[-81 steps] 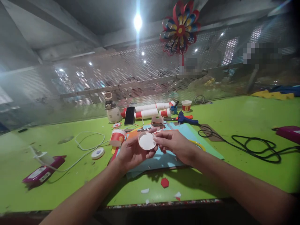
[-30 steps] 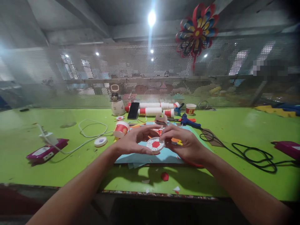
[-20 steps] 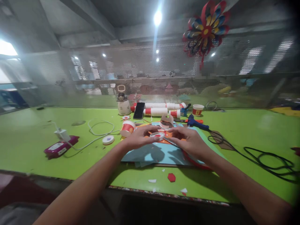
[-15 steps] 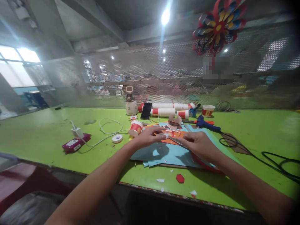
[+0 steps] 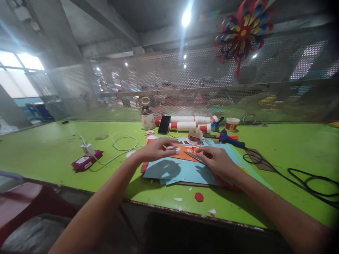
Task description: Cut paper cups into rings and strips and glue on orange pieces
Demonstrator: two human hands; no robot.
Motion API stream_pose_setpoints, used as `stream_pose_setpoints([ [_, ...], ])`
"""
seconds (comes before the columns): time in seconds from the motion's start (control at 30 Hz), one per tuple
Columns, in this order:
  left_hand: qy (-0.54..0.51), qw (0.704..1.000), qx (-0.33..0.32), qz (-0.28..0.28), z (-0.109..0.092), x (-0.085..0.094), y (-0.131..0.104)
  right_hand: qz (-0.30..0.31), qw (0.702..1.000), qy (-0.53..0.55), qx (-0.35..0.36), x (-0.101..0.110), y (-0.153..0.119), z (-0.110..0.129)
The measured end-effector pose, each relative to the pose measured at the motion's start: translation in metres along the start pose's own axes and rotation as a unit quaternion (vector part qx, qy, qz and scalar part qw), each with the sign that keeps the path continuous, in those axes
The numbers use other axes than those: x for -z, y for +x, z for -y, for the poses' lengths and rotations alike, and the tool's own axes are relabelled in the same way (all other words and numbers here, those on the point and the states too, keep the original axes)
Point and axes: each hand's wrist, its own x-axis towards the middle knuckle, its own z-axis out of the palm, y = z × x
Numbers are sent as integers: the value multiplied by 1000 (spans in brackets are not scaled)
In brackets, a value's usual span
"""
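Observation:
My left hand [image 5: 156, 149] is closed on a small white paper piece [image 5: 174, 149], above the left part of the orange sheet [image 5: 182, 154]. Over the right part of that sheet, my right hand [image 5: 215, 157] grips scissors [image 5: 194, 156] whose blades point left, apart from the white piece. Light blue sheets [image 5: 159, 171] lie underneath. A cut paper cup piece [image 5: 195, 137] stands just behind the orange sheet. Behind my left hand a red and white cup [image 5: 152, 139] is partly hidden.
A glue gun [image 5: 227, 138] with a black cable lies at the right. Behind are a phone [image 5: 164, 125], a bottle [image 5: 147, 118], stacked cups [image 5: 182, 126] and a bowl-like cup [image 5: 232, 124]. A purple power strip [image 5: 87, 161] is at the left; paper scraps [image 5: 198, 197] lie near the front edge.
My left hand has moved left with the white piece, away from the scissors, and now covers more of the cup. The view has shifted slightly.

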Motion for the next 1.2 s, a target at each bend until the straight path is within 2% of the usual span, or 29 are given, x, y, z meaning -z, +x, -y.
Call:
stream_pose_setpoints([
  [0.1,-7,999,39,-15,5,29,-31,2,1000,3,6,2,-1,2],
  [0.17,-8,994,100,-43,19,41,-54,7,1000,7,15,2,-2,3],
  [0.27,3,974,197,-113,44,48,-83,15,999,6,29,0,-2,1],
  [0.4,58,954,253,-149,70,53,-106,21,999,-4,39,-3,-1,-3],
  [0.53,196,920,294,-170,88,61,-110,25,999,-13,45,-4,-1,-5],
  [0.7,230,909,313,-147,102,61,-108,24,998,-11,54,-1,-1,-5],
  [0.93,252,907,312,-128,95,57,-107,17,997,-3,69,-1,-1,-8],
  [1.1,291,883,334,-155,94,60,-102,16,997,-4,75,-2,0,-8],
  [1.2,303,882,338,-129,98,59,-100,19,997,-4,78,-2,-1,-7],
])
